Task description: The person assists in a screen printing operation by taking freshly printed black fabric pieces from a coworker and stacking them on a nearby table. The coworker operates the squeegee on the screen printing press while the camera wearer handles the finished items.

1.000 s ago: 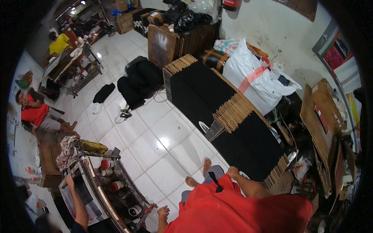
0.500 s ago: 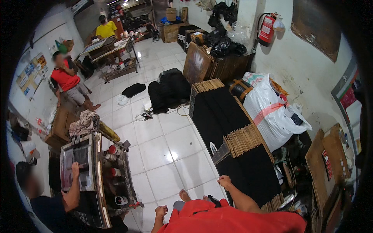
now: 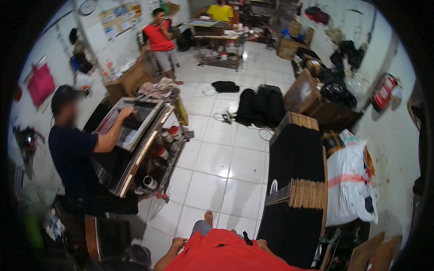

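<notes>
The left hand (image 3: 179, 242) hangs with fingers loosely bent; I see nothing in them, and how tightly they close I cannot tell. The right hand (image 3: 262, 244) is partly hidden by the loose red shirt (image 3: 217, 253), so its grip is unclear. Just beside it, toward the right edge of the white tiled floor (image 3: 203, 158), lies the long stack of black fabric (image 3: 296, 156) with brown cardboard strips (image 3: 307, 193). The step appears to be standing or walking; handling the stack would call for opened fingers.

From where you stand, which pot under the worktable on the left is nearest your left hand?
The white, dark-mouthed pot at the near end of the worktable; the other pots sit farther back from the left hand.
</notes>
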`<state>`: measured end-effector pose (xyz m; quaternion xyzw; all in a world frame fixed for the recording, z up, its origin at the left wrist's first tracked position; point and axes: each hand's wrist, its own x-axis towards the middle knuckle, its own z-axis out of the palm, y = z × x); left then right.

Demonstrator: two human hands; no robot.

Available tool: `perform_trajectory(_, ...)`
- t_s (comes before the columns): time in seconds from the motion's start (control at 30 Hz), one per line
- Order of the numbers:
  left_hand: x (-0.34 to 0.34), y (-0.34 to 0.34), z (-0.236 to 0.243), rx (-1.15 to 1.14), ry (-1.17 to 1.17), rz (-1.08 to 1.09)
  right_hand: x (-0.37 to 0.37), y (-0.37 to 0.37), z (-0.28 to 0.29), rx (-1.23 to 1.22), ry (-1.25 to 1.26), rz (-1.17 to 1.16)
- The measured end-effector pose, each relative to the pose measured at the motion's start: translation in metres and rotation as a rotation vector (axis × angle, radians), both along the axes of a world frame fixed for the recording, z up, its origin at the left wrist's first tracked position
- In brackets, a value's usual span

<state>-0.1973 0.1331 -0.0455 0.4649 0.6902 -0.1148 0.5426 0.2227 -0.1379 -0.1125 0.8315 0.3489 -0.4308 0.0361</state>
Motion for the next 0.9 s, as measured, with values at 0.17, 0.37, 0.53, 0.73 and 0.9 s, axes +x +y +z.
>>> perform_trajectory(0.17,-0.025,0.000,-0.004,-0.096,0.095,0.341,0.022,0.044,0.021,0.175,0.081,-0.145)
perform_trajectory(0.37,-0.030,0.049,-0.011,-0.020,-0.013,0.403,0.028,0.124,0.047,0.242,0.267,-0.908)
perform_trajectory(0.53,-0.041,0.106,-0.024,-0.050,-0.067,0.347,0.000,0.175,0.040,0.280,0.259,-1.013)
perform_trajectory(0.73,-0.074,0.187,-0.016,-0.077,-0.063,0.356,-0.063,0.233,0.025,0.266,0.345,-0.986)
perform_trajectory(0.9,-0.117,0.252,-0.022,-0.021,-0.044,0.349,-0.090,0.261,0.025,0.190,0.350,-0.890)
